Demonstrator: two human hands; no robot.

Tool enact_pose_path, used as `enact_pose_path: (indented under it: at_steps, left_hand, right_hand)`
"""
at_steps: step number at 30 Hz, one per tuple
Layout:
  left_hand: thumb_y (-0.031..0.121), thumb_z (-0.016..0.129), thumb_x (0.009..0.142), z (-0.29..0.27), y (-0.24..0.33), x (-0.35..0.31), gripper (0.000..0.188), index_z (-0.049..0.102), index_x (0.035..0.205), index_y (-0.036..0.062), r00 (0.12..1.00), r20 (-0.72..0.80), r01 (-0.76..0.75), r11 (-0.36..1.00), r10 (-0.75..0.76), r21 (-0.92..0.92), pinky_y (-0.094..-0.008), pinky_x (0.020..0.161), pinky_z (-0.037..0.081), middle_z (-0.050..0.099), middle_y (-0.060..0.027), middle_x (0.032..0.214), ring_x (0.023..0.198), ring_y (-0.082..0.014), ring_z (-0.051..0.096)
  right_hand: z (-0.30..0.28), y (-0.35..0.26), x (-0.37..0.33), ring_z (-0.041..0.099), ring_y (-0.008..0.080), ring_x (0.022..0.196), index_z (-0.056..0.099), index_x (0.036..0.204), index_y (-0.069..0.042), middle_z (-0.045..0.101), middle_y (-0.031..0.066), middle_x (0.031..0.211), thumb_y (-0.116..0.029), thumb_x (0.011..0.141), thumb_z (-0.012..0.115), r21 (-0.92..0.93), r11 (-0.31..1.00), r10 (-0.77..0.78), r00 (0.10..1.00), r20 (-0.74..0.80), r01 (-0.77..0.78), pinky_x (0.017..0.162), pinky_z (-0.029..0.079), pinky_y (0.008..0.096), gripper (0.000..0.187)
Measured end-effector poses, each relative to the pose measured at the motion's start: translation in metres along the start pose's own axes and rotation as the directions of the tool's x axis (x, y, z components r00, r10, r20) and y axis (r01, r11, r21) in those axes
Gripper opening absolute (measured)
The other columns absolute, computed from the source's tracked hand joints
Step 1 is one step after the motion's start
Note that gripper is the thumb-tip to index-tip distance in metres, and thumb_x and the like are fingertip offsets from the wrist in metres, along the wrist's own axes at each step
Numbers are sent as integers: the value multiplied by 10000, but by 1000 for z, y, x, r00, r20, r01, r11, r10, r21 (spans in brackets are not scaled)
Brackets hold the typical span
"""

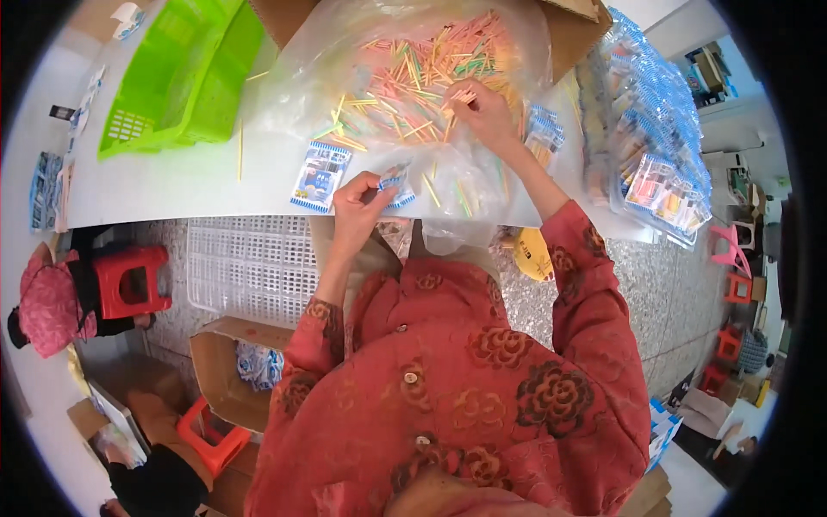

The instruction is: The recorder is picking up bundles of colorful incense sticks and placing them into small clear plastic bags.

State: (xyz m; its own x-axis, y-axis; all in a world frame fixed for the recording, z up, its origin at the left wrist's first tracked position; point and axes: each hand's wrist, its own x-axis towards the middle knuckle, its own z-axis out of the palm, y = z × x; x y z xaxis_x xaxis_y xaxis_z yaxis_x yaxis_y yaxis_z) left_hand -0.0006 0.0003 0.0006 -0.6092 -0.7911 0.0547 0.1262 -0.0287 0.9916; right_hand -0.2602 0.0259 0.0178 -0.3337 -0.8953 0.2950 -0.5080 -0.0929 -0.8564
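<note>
My left hand (355, 208) pinches a small blue-and-white packet (395, 181) close to the table's near edge. Farther off, the fingers of my right hand (488, 119) are closed round a few short pinkish sticks (459, 97). That hand is over the near right side of a heap of thin pink, yellow and green sticks (413, 82), which lies on a see-through plastic bag (297, 82). Left of my left hand, a blue-and-white packet (319, 177) rests flat on the table. Another packet (544, 133) lies just right of my right wrist.
A bright green plastic basket (164, 82) stands at the table's far left. Many filled blue-edged packets (659, 129) are piled at the right. A cardboard box (573, 34) is behind the heap. Below are a white crate (250, 267), an open carton (220, 366) and red stools (133, 280).
</note>
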Motion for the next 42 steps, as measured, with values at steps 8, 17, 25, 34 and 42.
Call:
enact_pose_path:
  at_steps: [8, 17, 25, 34, 42]
  left_hand:
    - [9, 666, 784, 1, -3, 4, 31, 635, 783, 7, 995, -65, 71, 997, -72, -23, -164, 550, 344, 546, 66, 689, 628, -1, 431]
    - [-13, 679, 751, 9, 8, 7, 59, 623, 770, -13, 998, -69, 4, 997, 2, 82, -181, 563, 418, 612, 6, 689, 641, -23, 526]
    - [8, 686, 746, 19, 22, 7, 69, 620, 758, -9, 999, -45, 30, 998, -27, 61, -190, 491, 456, 615, -16, 683, 601, -40, 534]
    - [38, 674, 776, 22, 32, 11, 78, 619, 763, -16, 995, -25, 95, 995, -94, 21, -194, 428, 459, 612, -23, 666, 569, -36, 517]
    - [41, 688, 770, 19, 22, 12, 79, 626, 758, -8, 994, -2, 105, 994, -105, -4, -178, 474, 424, 613, -2, 668, 577, -22, 499]
  right_hand:
    - [1, -7, -6, 566, 79, 676, 572, 927, -54, 612, 18, 813, -70, 834, 578, -276, 960, -23, 994, 104, 51, 601, 459, 248, 95]
    - [-11, -110, -16, 512, 64, 685, 578, 936, -39, 616, 11, 851, -72, 859, 578, 490, 853, 31, 956, 291, -177, 610, 421, 204, 84]
    - [-10, -104, -18, 487, 52, 615, 596, 936, -57, 594, -2, 771, -111, 835, 609, 472, 801, 163, 894, 417, -367, 572, 402, 190, 115]
    - [-8, -96, -16, 449, 27, 628, 573, 961, -68, 590, -18, 818, -85, 850, 594, 453, 838, 131, 919, 371, -303, 570, 374, 174, 114]
    - [-5, -115, -21, 486, 37, 675, 577, 955, -49, 605, -5, 859, -56, 846, 591, 306, 949, -2, 969, 249, -77, 595, 406, 192, 111]
